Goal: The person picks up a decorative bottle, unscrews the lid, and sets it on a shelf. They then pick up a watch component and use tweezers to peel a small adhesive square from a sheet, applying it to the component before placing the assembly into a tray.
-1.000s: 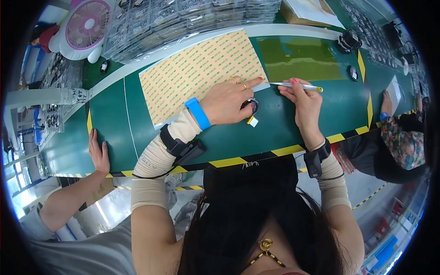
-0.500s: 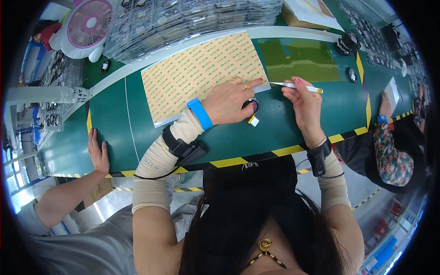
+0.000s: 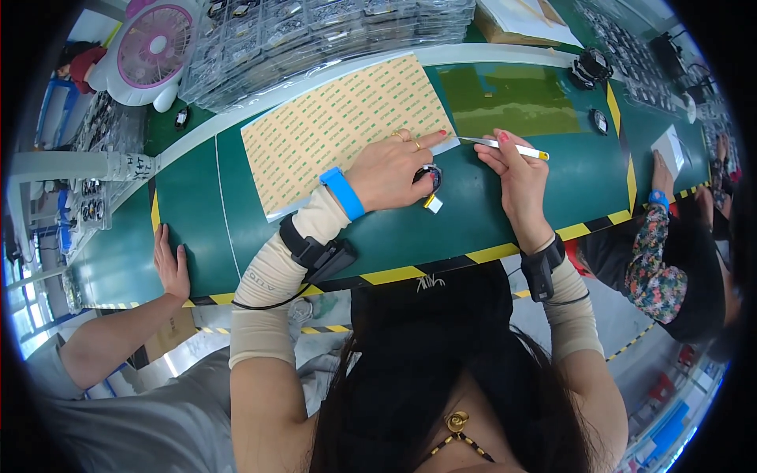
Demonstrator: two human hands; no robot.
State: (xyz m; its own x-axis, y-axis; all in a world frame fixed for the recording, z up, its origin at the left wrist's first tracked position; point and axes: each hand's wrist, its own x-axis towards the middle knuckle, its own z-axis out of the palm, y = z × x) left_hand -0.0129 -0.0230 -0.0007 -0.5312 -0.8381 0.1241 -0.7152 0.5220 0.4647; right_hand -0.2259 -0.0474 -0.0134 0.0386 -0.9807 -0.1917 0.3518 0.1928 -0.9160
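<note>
My left hand (image 3: 388, 173) lies over the lower right of a tan sheet with green print (image 3: 339, 118), its index finger stretched to the sheet's right edge. Its thumb and tucked fingers grip a small round black device (image 3: 436, 175), partly covered by the hand. A small white and yellow flat piece (image 3: 433, 204) hangs from the device. With my right hand (image 3: 516, 173) I pinch white tweezers (image 3: 512, 147). Their thin tip points left and meets the sheet's edge by my left fingertip; whether it grips anything there is too small to tell.
An olive translucent film (image 3: 512, 102) lies right of the sheet. Black devices (image 3: 590, 69) rest beyond it. Clear stacked trays (image 3: 315, 39) and a fan (image 3: 158, 47) stand at the back. A co-worker's hand (image 3: 171, 262) rests at left; another's hand (image 3: 662, 172) is at right.
The tweezers and my right hand have shifted slightly left, and the tip is closer to the sheet's edge. My left hand keeps its grip on the device. The view has moved a little.
</note>
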